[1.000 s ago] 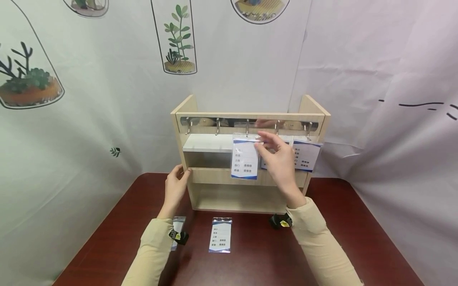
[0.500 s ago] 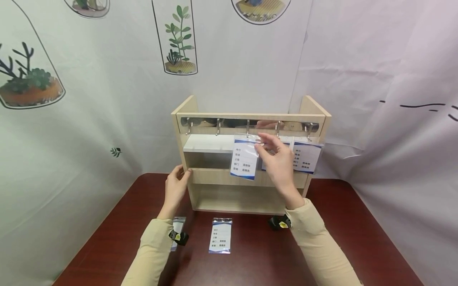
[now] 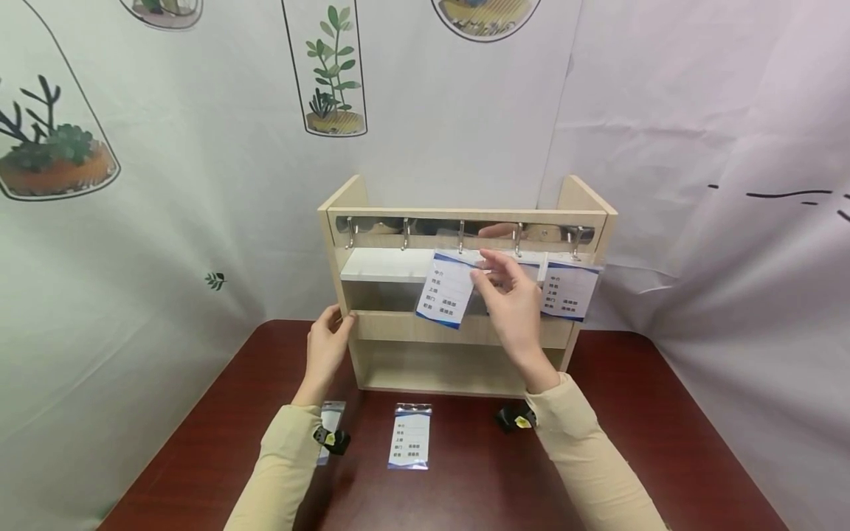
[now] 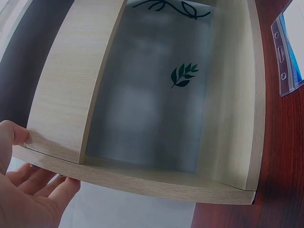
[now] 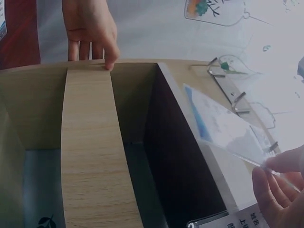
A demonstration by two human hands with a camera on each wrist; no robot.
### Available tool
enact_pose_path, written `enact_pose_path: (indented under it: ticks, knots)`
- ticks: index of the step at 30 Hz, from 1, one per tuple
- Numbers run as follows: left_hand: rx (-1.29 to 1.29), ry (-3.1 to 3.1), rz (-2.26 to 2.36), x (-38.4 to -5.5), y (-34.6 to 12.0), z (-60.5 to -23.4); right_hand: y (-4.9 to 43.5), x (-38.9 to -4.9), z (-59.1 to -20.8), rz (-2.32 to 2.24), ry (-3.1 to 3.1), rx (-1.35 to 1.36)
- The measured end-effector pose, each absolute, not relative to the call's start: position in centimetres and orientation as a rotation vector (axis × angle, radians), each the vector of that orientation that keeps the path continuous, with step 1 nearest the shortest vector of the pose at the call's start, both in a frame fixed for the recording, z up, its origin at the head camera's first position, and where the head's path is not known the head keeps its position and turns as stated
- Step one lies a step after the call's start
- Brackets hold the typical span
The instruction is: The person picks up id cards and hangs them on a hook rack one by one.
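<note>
My right hand pinches a clear plastic badge holder by its upper right corner, thumb against fingers. The white card inside has blue edges and printed lines. It tilts in front of the middle hook; whether the hook passes through its slot I cannot tell. In the left wrist view, my left hand grips the side panel of the wooden shelf, thumb on the inner side and fingers outside. Two more badge holders hang at the right: one plainly visible, the other partly behind my right hand in the head view.
A metal strip with several hooks runs along the shelf's top rail. On the dark red table lie a badge holder and another, half hidden by my left wrist. A printed white curtain stands behind.
The held badge holder has swung from upright to a tilt, its lower end moving left. My right hand has shifted very slightly. My left hand stays on the side panel.
</note>
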State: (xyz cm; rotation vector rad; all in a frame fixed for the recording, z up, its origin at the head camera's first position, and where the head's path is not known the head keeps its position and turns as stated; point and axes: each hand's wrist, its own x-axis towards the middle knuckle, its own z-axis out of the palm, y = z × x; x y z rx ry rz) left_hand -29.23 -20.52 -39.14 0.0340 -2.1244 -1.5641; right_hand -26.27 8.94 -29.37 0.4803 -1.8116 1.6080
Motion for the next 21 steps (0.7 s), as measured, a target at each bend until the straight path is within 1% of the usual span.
enact_pose_path:
  ticks: [11,21]
  knots:
    - [0.031,-2.125,-1.565,-29.4,-20.6,-39.3,9.1,-26.2,-30.7,1.687,-1.743,0.516]
    - [0.032,-2.130,-1.568,-29.4,-20.6,-39.2,9.8,-25.6,-33.0,1.719,-1.811,0.431]
